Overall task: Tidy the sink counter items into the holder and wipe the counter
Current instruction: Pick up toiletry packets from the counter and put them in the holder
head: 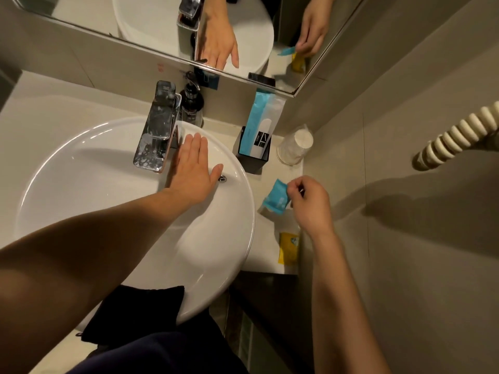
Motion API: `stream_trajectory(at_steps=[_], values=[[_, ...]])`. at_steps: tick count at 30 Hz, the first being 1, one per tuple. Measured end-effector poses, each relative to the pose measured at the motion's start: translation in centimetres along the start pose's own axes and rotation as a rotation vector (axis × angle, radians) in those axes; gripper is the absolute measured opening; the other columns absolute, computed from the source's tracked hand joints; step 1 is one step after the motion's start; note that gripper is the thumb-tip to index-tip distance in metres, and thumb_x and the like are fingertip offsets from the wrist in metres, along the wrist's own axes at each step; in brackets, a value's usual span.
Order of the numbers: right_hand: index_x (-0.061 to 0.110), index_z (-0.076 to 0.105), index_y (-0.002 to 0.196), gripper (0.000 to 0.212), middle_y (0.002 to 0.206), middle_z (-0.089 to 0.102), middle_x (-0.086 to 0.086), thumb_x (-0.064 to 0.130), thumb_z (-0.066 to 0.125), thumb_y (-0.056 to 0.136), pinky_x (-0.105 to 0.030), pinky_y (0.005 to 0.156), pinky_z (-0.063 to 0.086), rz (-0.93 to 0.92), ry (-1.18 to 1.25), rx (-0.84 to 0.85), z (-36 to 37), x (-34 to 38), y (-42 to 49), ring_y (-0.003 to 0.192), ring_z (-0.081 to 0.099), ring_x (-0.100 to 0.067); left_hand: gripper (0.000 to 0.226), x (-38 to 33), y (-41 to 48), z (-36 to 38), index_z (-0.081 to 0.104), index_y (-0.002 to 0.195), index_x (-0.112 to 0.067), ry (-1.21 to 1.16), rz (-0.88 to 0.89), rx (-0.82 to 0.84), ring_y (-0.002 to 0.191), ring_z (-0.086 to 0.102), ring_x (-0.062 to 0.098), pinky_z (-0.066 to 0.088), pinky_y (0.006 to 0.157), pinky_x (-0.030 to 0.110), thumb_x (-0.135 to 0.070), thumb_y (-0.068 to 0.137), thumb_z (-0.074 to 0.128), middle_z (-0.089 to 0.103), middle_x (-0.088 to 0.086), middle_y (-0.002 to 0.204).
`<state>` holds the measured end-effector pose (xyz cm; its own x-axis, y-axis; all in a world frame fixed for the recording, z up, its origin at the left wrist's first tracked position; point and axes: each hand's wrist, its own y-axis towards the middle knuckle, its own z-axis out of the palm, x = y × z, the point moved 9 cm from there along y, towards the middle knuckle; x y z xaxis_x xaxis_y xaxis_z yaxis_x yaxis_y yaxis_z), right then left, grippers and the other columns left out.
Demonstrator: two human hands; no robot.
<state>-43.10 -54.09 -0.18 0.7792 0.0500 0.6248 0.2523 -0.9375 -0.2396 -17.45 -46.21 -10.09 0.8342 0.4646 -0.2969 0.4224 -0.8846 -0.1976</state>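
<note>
The right hand pinches the blue packet by its right edge, just above the worktop at five o'clock from the black holder. It looks light, thin and crinkly; an edge pinch should do. The left hand lies flat and empty on the basin.

Beige tile walls, mirror w/ coiled hose at rt
</note>
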Motion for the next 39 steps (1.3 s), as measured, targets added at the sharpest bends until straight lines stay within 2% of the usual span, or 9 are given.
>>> stream_trajectory(at_steps=[4,6,11,16,20,25,30,35,39], values=[[0.019,0.061,0.091,0.014,0.099,0.059,0.002,0.010,0.056,0.100,-0.016,0.069,0.053,-0.185,0.083,-0.132,-2.8,6.8,3.1,0.087,0.060,-0.008,0.080,0.0,0.1,0.0,0.002,0.161,-0.003,-0.013,0.009,-0.011,0.157,-0.007,0.032,-0.005,0.127,0.044,-0.055,0.105,0.027,-0.002,0.017,0.170],[0.019,0.060,0.089,0.015,0.097,0.055,0.004,0.008,0.056,0.098,-0.021,0.070,0.053,-0.278,0.059,-0.170,-2.6,9.7,4.7,0.088,0.059,-0.013,0.081,0.0,0.1,-0.1,0.002,0.161,-0.003,-0.001,0.006,-0.015,0.157,-0.005,0.033,-0.002,0.128,0.046,-0.055,0.105,0.027,0.000,0.017,0.170],[0.012,0.062,0.091,0.012,0.098,0.055,-0.002,0.004,0.054,0.097,-0.008,0.065,0.038,-0.317,-0.082,-0.113,1.3,12.1,7.9,0.084,0.052,-0.015,0.081,-0.2,0.0,-0.2,0.002,0.161,-0.005,0.011,0.005,-0.023,0.158,-0.006,0.032,0.001,0.128,0.048,-0.056,0.104,0.027,-0.001,0.015,0.171],[0.012,0.061,0.091,0.013,0.104,0.062,-0.009,0.007,0.053,0.099,-0.034,0.072,0.049,-0.260,-0.284,0.032,5.7,10.6,9.2,0.093,0.060,-0.025,0.080,-0.1,0.1,-0.2,0.004,0.161,-0.004,-0.009,0.004,-0.039,0.158,-0.004,0.033,0.000,0.128,0.047,-0.054,0.104,0.030,0.001,0.016,0.171],[0.011,0.063,0.094,0.009,0.122,0.067,-0.015,0.006,0.056,0.097,-0.033,0.073,0.051,-0.217,-0.377,0.089,7.1,9.3,9.8,0.108,0.065,-0.032,0.079,0.0,0.1,0.0,0.006,0.161,-0.002,-0.042,0.007,-0.038,0.157,-0.004,0.033,-0.002,0.128,0.046,-0.052,0.105,0.032,0.001,0.017,0.170],[0.010,0.071,0.111,0.016,0.136,0.063,-0.016,0.009,0.065,0.096,-0.038,0.089,0.059,-0.173,-0.441,0.150,8.1,8.1,10.4,0.120,0.064,-0.034,0.079,0.0,0.2,0.1,0.004,0.161,-0.003,-0.041,0.008,-0.037,0.157,-0.006,0.032,-0.002,0.128,0.046,-0.052,0.105,0.030,-0.001,0.016,0.171],[0.009,0.070,0.124,0.028,0.136,0.064,-0.015,0.008,0.064,0.097,-0.037,0.093,0.057,-0.191,-0.434,0.149,7.8,8.4,10.2,0.121,0.064,-0.033,0.079,0.0,0.1,0.1,0.004,0.161,-0.003,-0.028,0.009,-0.033,0.158,-0.006,0.032,-0.002,0.128,0.046,-0.053,0.105,0.028,-0.001,0.016,0.171],[0.011,0.076,0.109,0.020,0.112,0.074,-0.010,0.010,0.062,0.096,-0.025,0.079,0.046,-0.200,-0.299,0.026,4.0,7.7,8.2,0.101,0.068,-0.025,0.080,-0.1,0.0,0.0,0.003,0.161,-0.003,0.005,0.000,-0.020,0.157,-0.006,0.032,-0.001,0.128,0.047,-0.055,0.104,0.027,-0.001,0.017,0.170],[0.011,0.074,0.104,0.015,0.101,0.071,-0.008,0.011,0.063,0.094,-0.027,0.073,0.045,-0.077,-0.335,0.046,1.6,2.7,5.4,0.089,0.064,-0.022,0.080,-0.1,0.0,0.0,0.003,0.161,-0.004,0.008,-0.001,-0.029,0.157,-0.004,0.033,-0.001,0.127,0.047,-0.056,0.104,0.027,0.001,0.016,0.170]])
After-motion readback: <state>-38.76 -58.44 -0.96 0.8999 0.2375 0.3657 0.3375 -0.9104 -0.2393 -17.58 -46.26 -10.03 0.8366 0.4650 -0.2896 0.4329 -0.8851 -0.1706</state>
